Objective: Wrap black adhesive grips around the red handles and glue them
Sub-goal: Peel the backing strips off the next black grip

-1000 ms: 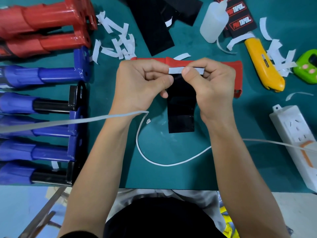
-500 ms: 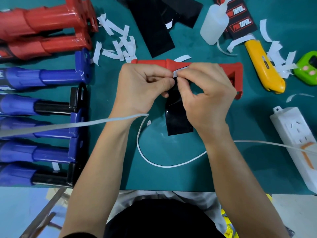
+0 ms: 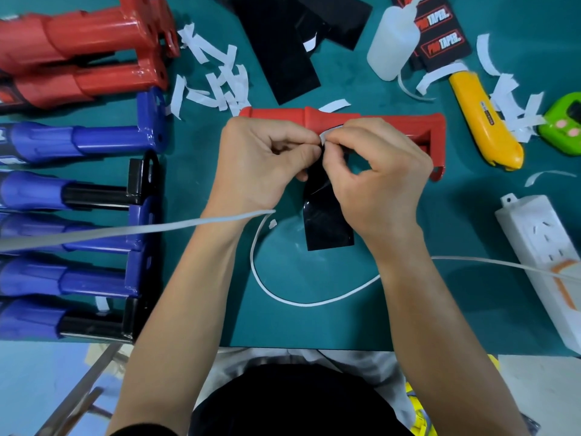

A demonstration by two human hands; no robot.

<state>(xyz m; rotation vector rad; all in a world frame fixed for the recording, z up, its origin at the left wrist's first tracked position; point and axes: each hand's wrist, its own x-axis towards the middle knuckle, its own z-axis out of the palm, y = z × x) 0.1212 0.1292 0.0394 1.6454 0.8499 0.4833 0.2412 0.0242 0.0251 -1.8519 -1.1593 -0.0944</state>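
Observation:
A red handle (image 3: 377,121) lies across the green mat, just beyond my hands. A black adhesive grip sheet (image 3: 327,221) hangs from my fingers toward me, its lower end on the mat. My left hand (image 3: 261,165) pinches the sheet's top edge. My right hand (image 3: 377,177) pinches a white backing strip (image 3: 323,137) at that same edge, fingertips against those of the left hand. More black grip sheets (image 3: 283,58) lie at the back, and a white glue bottle (image 3: 393,42) stands beside them.
Red handles (image 3: 78,48) and blue handles (image 3: 78,143) lie stacked along the left. White paper scraps (image 3: 213,80) litter the back. A yellow utility knife (image 3: 484,121), a green gadget (image 3: 566,121) and a white power strip (image 3: 544,262) lie at the right. A white cord (image 3: 298,300) loops near me.
My right hand has moved left along the white backing strip until its fingertips meet the left hand's. The strip now shows only as a short piece, and the black sheet has twisted slightly.

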